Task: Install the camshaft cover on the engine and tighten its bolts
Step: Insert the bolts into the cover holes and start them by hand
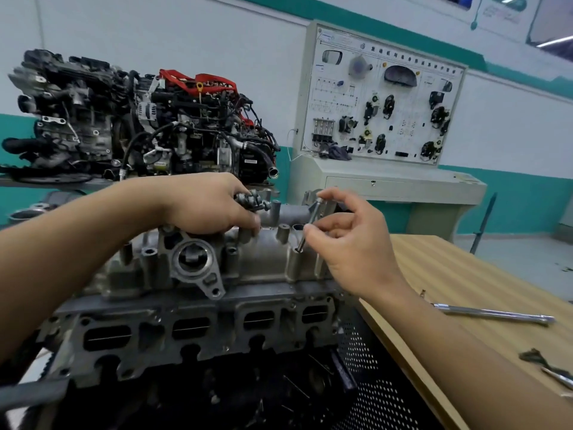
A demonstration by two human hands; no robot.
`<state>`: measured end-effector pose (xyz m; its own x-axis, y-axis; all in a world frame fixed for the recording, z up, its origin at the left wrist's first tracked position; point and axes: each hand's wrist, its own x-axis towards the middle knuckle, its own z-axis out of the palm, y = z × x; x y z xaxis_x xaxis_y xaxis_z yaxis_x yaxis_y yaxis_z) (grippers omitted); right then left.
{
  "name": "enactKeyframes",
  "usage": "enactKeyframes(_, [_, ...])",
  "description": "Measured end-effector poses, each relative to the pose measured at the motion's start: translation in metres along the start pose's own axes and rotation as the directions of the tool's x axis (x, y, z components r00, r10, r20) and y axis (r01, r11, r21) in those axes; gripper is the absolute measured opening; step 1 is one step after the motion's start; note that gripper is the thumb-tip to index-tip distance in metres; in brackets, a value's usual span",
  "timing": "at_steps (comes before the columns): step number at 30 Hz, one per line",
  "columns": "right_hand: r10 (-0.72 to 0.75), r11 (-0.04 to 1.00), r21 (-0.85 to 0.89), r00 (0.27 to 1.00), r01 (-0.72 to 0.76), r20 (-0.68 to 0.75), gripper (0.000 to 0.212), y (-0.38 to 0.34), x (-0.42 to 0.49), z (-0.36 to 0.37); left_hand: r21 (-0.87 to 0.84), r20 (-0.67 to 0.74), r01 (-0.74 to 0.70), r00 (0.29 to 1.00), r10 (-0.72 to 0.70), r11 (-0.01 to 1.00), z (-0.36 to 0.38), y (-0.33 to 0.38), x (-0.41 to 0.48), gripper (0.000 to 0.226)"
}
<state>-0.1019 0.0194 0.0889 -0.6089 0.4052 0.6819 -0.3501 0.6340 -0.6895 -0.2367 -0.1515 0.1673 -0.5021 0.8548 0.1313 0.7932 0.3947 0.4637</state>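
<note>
Right hand (350,243) pinches a long steel bolt (313,216), tip in a tubular boss of the rough cast-metal camshaft cover (263,259) seated on the engine (192,330). Left hand (210,206) grips a cluster of spare bolts (249,202) over the cover.

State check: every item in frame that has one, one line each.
camshaft cover: seated on engine, several bolt holes empty
left hand: grips spare bolts, over the cover
spare bolts: bunched in left hand
right hand: pinches bolt
bolt: tilted, tip in a cover hole, head high
extension bar: flat on wooden table, untouched
</note>
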Motion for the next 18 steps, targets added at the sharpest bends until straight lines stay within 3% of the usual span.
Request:
enactKeyframes(12, [-0.117,0.986,-0.108,0.989,0.126,0.090,0.041,-0.002,-0.001,0.003,-0.186,-0.008,0.093,0.995,-0.096,0.978,0.002,-0.011,0.005,0.021])
enactKeyframes(18, [-0.208,0.929,-0.281,0.969,0.239,0.136,0.018,0.005,-0.012,0.002,-0.208,-0.007,0.097,0.995,-0.101,0.973,0.003,-0.008,0.003,0.022])
